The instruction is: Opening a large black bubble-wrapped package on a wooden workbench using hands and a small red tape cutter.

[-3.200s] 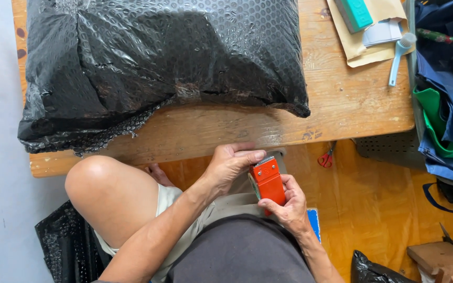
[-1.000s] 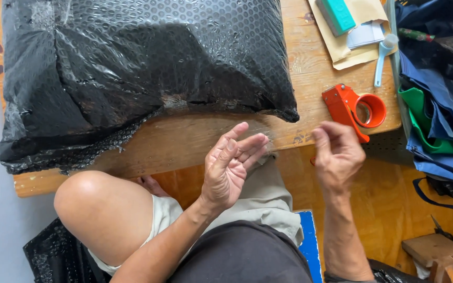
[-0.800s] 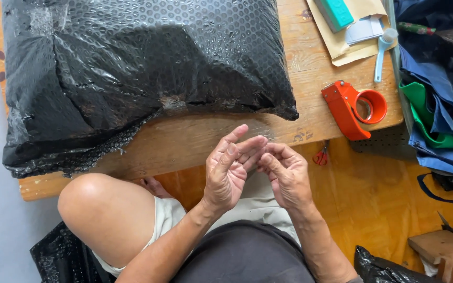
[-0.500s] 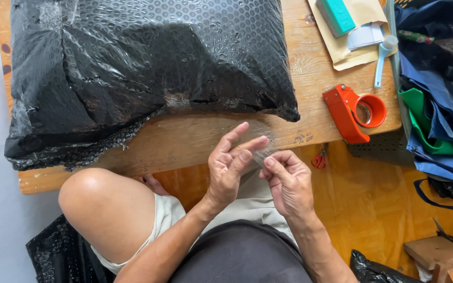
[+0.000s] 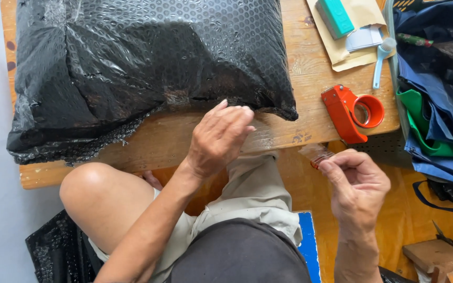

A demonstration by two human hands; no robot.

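1. Left hand (image 5: 220,137) over the table (image 5: 310,78) front edge, fingers curled, fingertips pressing one end of a clear tape strip (image 5: 284,140) at the lower edge of the black bundle (image 5: 148,68). Pinching or just pressing: can't tell for sure.
2. Right hand (image 5: 356,184) off the table, below its front edge, thumb and forefinger pinched shut on the strip's other end.
3. Strip runs stretched between the two hands, across the table front; see-through, hard to trace in the middle.
4. Bundle: big, pillow-shaped, wrapped in black bubble wrap, lying flat on the table, takes up most of the left and centre. Loose ragged wrap edge at its lower left.
5. Red tape dispenser (image 5: 349,111) on the table, right of the bundle, near the front edge, just above the right hand, not touched.
6. Far right corner of table: brown envelope (image 5: 342,52) with a teal block (image 5: 335,17) and a pale card on it; a light blue spoon (image 5: 379,60) beside it.
7. Blue and green bags (image 5: 441,105) right of the table.
8. Person seated, bare knee (image 5: 98,188) under the table edge, light shorts, dark shirt. Orange floor, small wooden block (image 5: 436,256) at lower right.
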